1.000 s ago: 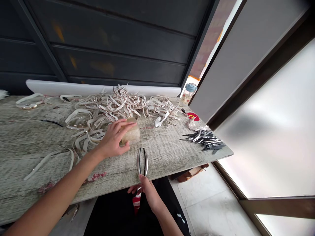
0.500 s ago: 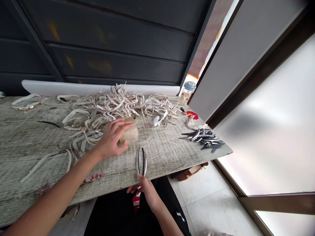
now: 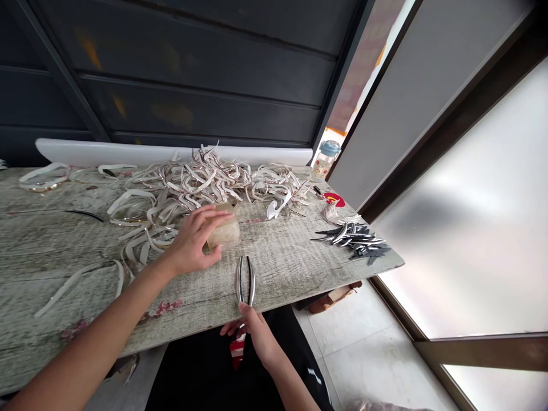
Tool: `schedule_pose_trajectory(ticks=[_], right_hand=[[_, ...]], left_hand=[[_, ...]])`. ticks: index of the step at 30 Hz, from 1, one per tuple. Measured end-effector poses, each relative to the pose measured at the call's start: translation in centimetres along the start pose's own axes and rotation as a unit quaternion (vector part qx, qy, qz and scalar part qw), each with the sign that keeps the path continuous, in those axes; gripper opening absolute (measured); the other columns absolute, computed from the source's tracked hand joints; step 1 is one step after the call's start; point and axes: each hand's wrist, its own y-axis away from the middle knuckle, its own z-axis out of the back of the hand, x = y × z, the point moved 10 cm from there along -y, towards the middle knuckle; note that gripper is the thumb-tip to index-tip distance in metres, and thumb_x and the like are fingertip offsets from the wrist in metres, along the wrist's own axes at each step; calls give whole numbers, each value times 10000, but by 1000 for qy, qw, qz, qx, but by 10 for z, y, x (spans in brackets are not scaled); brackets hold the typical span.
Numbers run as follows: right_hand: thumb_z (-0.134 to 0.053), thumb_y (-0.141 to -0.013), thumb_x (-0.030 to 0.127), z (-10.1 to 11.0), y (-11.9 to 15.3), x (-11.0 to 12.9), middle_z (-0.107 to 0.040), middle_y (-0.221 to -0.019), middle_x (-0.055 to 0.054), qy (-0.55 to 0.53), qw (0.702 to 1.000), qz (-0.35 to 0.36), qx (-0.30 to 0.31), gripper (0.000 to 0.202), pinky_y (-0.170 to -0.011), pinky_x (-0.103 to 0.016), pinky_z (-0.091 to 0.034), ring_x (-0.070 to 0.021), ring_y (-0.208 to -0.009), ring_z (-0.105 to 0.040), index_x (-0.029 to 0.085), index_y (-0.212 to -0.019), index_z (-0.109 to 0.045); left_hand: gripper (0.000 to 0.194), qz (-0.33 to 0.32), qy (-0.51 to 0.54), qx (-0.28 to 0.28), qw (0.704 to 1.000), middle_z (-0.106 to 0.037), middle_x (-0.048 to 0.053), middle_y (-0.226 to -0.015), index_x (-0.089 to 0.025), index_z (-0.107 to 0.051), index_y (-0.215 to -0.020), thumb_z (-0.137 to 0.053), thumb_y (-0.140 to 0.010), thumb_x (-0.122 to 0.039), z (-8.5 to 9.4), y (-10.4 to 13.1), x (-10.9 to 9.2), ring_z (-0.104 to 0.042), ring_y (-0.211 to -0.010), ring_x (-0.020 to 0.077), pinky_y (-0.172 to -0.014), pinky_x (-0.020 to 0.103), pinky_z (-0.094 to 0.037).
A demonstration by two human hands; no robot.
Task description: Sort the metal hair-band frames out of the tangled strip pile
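My left hand [image 3: 197, 242] rests on a translucent, yellowish block [image 3: 226, 231] at the middle of the table, its fingers spread over the top and left side. At the front edge, my right hand [image 3: 252, 331] has its thumb on the lower end of a pair of curved silver and black strips [image 3: 245, 279]. The two strips lie side by side, bowed apart at the middle. The fingers of my right hand are below the table edge. Behind the block lies a big tangled pile of white and silver strips [image 3: 205, 180].
A heap of black and silver curved pieces [image 3: 353, 237] lies at the right end of the wood-patterned table [image 3: 286, 260]. Near it are a red round tag [image 3: 334, 199] and a bottle with a blue lid [image 3: 326, 160]. A white roll [image 3: 107, 153] runs along the back.
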Motion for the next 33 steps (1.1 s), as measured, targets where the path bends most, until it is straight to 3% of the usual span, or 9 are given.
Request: schedule_pose_trajectory(ticks=[15, 26, 33], right_hand=[[-458, -800, 761, 0, 0, 0, -714, -735, -130, -10, 1000, 6, 0, 673, -670, -306, -391, -206, -694, -598, 136, -695, -687], [-482, -771, 782, 0, -1, -4, -730, -734, -125, -18, 1000, -4, -3, 682, -671, -298, -398, -201, -688, -610, 138, -681, -686], [-482, -764, 791, 1, -2, -5, -732, -735, -133, -17, 1000, -8, -5, 695, -673, -300, -398, -204, -688, -614, 135, -667, -689]], left_hand=[[743, -6, -3, 1, 1000, -452, 106, -1329, -325, -301, -1479, -564, -797, -188, 1, 0, -2, -348, -1355, 391, -1109, 601, -320], [795, -13, 40, 5, 999, -385, 105, -1400, -330, -274, -1498, -548, -778, -134, 2, 0, -5, -258, -1416, 396, -1156, 618, -242], [742, 11, 56, 7, 998, -412, 113, -1329, -297, -322, -1479, -541, -784, -157, -2, 1, 2, -282, -1387, 401, -1142, 623, -263]])
